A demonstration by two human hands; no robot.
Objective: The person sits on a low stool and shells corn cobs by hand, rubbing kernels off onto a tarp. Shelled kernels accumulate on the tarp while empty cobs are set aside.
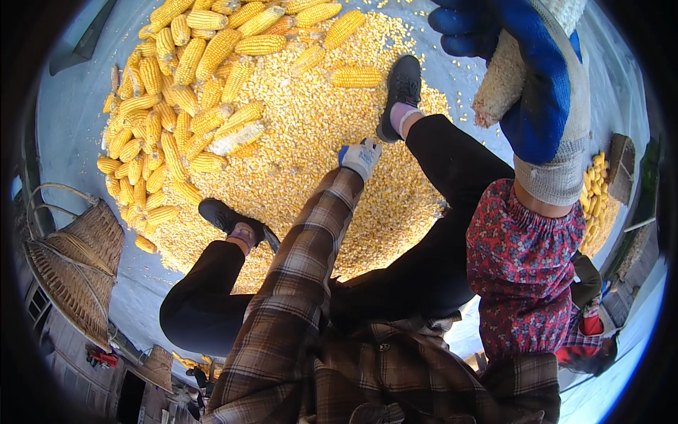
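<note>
My right hand (535,85), in a knitted glove with a blue coated palm, is raised at the upper right. It is closed around a bare corn cob (500,85) with its kernels stripped off. My left hand (361,158), in a similar white and blue glove, is low over the loose corn kernels (302,185) between my feet. Its fingers are mostly hidden by the back of the glove, so whether it holds anything does not show. A heap of yellow ears of corn (159,116) lies at the left, a partly stripped ear (238,138) at its edge.
Kernels and ears lie on a grey-blue sheet (143,297). My black shoes (405,79) rest among the kernels. A woven basket (79,265) stands at the left. At the right are more ears (594,185), a wooden block (621,168) and another person (588,323).
</note>
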